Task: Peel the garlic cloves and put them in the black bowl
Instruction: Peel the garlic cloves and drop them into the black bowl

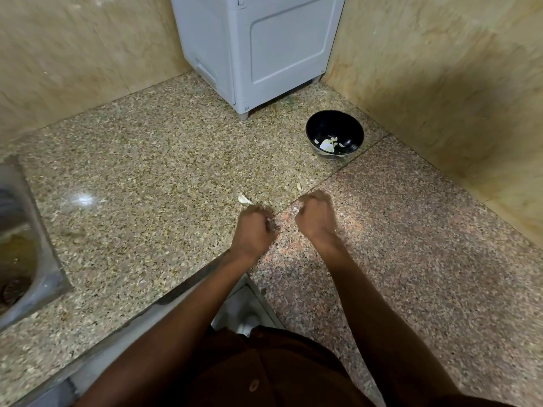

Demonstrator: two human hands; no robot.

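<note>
Head view looks down on a speckled granite surface [147,160] where both hands work close together near the seam between two slabs. Left hand [254,227] has its fingers curled tight into a fist-like pinch, and a small dark-and-pale scrap shows at the fingertips; motion blur hides whether that is a clove or only skin. Right hand [316,214] is curled the same way, just beside the left, and what it pinches, if anything, cannot be made out.

Round glossy black bowl [335,135] stands well apart from the hands, toward the back corner near a pale grey plastic appliance [264,45]. Inside it lie a few whitish garlic pieces [327,143], so some of the job looks done. One pale unpeeled-looking garlic clove [244,199] rests on the surface just ahead of the left hand, and a smaller pale garlic bit [299,186] lies just ahead of the right. By this showing the peeling is partway: whatever the hands hold, plus the loose clove, has yet to reach the bowl.
</note>
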